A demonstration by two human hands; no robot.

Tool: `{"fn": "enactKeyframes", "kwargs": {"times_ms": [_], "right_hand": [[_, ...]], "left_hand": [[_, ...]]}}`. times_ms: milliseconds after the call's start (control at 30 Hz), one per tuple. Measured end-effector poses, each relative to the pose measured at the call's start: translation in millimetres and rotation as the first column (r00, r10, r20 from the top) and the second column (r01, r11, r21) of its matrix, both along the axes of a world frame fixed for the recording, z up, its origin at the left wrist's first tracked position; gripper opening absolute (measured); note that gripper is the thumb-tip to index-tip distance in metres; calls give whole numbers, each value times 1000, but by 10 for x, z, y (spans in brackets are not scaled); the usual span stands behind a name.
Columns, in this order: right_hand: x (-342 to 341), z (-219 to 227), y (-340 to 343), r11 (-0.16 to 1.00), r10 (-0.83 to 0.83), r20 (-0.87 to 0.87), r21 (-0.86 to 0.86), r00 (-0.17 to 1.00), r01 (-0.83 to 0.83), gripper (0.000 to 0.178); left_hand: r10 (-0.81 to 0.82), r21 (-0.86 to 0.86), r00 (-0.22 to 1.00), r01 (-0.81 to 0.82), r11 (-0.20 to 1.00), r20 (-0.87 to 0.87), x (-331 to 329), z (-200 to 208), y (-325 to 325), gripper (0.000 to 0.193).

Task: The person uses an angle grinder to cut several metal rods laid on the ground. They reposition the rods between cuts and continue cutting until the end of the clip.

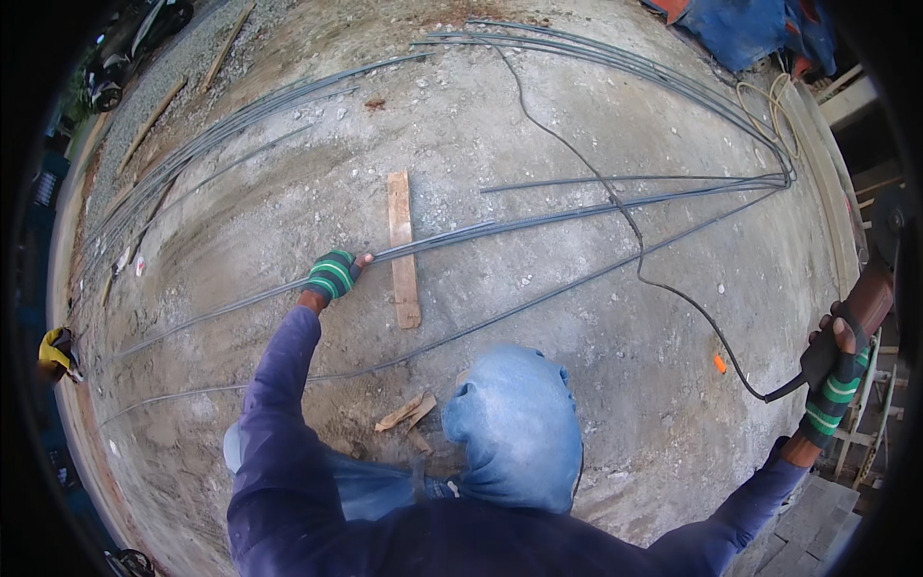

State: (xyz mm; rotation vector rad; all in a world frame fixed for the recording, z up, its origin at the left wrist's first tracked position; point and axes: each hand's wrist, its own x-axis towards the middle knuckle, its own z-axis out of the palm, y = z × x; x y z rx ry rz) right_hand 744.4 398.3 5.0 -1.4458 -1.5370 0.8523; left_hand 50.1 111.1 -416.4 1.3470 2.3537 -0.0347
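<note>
My left hand [332, 275], in a green and black striped glove with bare fingertips, is closed around thin steel rebars [567, 208]. They run across the concrete and over a short wooden board [400, 197] just right of that hand. At far right, my right hand [838, 392], gloved alike, grips the body of an angle grinder [870, 300]. Its disc end [892, 223] points away from me near the view's edge, partly lost in the dark rim. From the grinder's rear a black power cord [685, 300] trails across the floor and over the rebars.
More rebars [615, 60] lie bent at the far side, with another bundle [231, 123] at far left. Wood scraps [406, 415] rest by my knee, and an orange piece [719, 363] lies near the cord. Blue tarp [735, 34] and a coiled hose [781, 115] sit at far right.
</note>
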Motion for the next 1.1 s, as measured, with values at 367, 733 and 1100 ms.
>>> {"fn": "enactKeyframes", "kwargs": {"times_ms": [367, 733, 1100], "right_hand": [[-414, -497, -334, 996, 68, 88, -63, 994, -63, 52], [-1624, -2468, -801, 824, 331, -117, -448, 936, -348, 52], [-1101, -2397, -871, 883, 147, -127, -430, 981, -188, 43]], "left_hand": [[-95, -46, 993, 98, 994, 69, -95, -211, -52, 82], [-33, 304, 987, -16, 953, 155, 205, -218, -10, 54], [-79, 25, 997, 80, 996, -21, 102, 471, 387, 67]]}}
